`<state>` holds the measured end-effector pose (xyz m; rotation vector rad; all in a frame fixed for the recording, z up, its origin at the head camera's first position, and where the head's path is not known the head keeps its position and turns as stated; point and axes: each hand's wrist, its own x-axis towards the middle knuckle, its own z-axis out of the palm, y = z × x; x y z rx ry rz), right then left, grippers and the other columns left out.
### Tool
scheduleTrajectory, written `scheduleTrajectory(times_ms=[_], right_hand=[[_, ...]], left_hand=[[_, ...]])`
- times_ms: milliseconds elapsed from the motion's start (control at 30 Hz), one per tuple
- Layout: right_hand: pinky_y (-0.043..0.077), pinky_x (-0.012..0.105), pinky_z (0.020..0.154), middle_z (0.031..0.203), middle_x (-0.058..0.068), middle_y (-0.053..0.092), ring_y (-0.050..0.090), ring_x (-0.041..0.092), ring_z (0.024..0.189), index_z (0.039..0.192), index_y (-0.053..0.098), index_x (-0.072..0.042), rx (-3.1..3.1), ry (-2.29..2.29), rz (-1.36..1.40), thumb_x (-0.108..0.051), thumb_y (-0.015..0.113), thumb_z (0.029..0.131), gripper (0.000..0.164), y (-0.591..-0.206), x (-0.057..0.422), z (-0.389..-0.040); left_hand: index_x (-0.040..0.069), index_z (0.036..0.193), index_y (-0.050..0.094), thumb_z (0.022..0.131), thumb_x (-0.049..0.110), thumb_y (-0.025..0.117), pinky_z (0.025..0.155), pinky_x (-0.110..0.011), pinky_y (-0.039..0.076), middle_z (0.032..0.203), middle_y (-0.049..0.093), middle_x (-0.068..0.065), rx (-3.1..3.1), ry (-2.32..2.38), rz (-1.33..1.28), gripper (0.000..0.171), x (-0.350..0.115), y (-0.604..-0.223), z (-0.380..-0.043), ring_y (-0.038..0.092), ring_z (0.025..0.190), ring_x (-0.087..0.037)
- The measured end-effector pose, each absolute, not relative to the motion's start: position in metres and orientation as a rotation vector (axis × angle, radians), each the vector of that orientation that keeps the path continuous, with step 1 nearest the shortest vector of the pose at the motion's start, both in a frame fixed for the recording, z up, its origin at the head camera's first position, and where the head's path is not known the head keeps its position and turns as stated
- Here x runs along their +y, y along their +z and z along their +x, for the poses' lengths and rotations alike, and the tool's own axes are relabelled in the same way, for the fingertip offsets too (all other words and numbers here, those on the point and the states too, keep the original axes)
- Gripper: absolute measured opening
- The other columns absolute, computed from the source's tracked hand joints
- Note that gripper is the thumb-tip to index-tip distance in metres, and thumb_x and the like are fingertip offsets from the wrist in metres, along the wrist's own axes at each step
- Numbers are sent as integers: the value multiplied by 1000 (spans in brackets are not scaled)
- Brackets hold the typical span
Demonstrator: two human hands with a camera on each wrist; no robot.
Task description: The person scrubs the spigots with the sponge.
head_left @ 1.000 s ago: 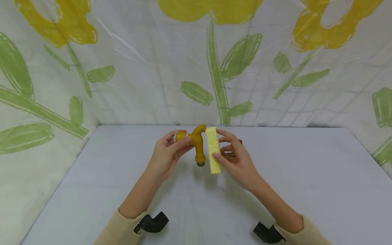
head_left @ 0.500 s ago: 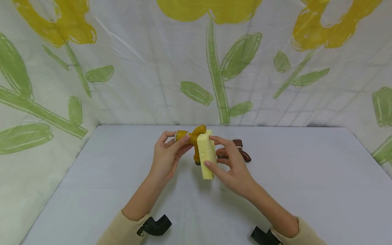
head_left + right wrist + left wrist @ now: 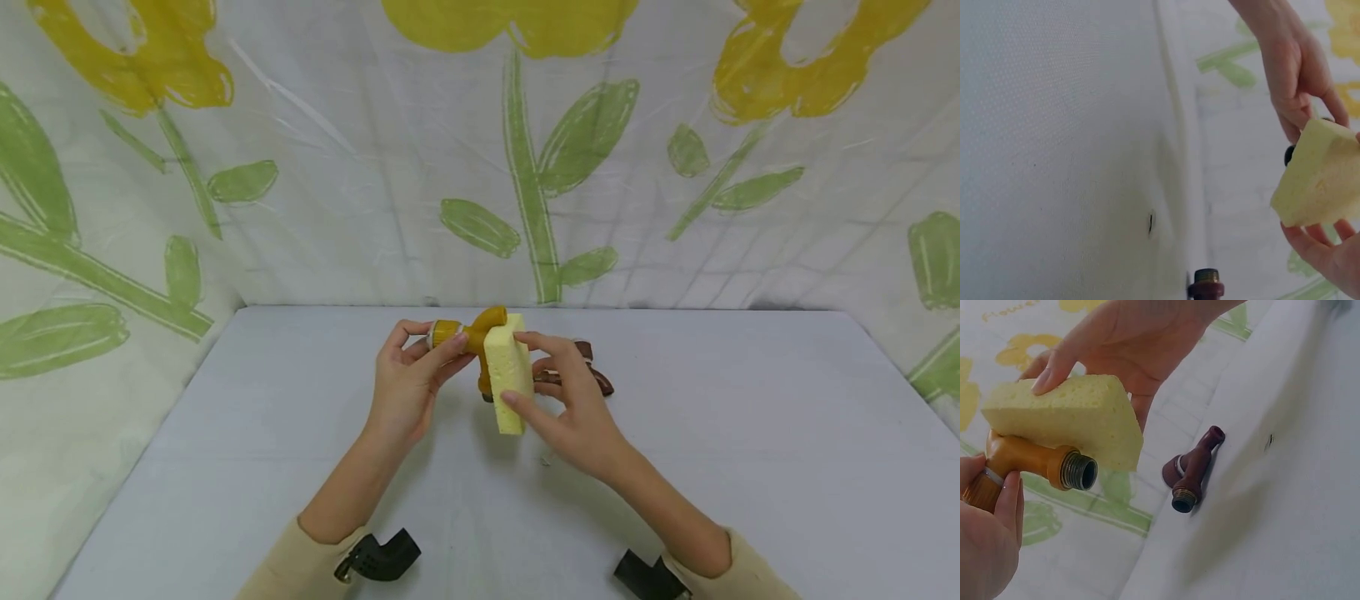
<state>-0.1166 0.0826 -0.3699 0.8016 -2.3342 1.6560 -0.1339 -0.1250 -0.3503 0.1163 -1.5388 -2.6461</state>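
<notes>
My left hand [image 3: 405,383] grips an orange-yellow tap [image 3: 476,335] by its ribbed knob, above the table. In the left wrist view the tap's threaded spout [image 3: 1080,472] points right. My right hand [image 3: 573,408] holds a pale yellow sponge [image 3: 508,379] between thumb and fingers. The sponge lies against the side of the tap and hides part of its body in the head view. From the right wrist view the sponge [image 3: 1319,178] covers nearly all of the tap.
A dark brown tap [image 3: 1192,465] lies on the white table [image 3: 300,467], behind my right hand in the head view. A flower-printed cloth [image 3: 360,167] hangs at the table's back edge. A small dark mark [image 3: 1269,442] shows on the table.
The sponge has moved left from beside the tap onto it, turning its broad face. Over the last half second it has shifted slightly up and right. The left hand holds nearly still.
</notes>
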Motion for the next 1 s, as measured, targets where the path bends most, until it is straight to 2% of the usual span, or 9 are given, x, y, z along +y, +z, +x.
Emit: scheduleTrajectory(times_ms=[267,467,733,1000], right_hand=[[64,39,90,140,13,51,61,23,104,152,47,-12,-2363,1648,748,-2,77,95,66,-372,85,-119],[64,40,91,137,14,53,63,25,102,151,48,-9,-2320,1640,836,-2,78,94,66,-370,84,-116],[65,36,86,136,18,52,61,24,100,152,47,-9,-2299,1644,768,3,75,94,65,-370,87,-121],[65,40,89,136,16,53,65,25,101,148,46,-8,-2306,1639,839,0,79,92,66,-368,83,-115]], left_hand=[[6,102,52,98,-14,62,88,-36,65,99,71,-8,-1514,-2671,105,23,-125,-351,-134,77,87,-18],[8,103,52,99,-13,62,88,-36,65,98,72,-8,-1501,-2670,98,24,-126,-351,-132,77,85,-18],[10,102,53,99,-12,63,91,-39,64,98,72,-6,-1521,-2652,38,24,-124,-343,-128,76,88,-18],[9,102,51,100,-11,61,90,-36,64,96,71,-9,-1455,-2682,106,22,-125,-338,-127,77,86,-17]])
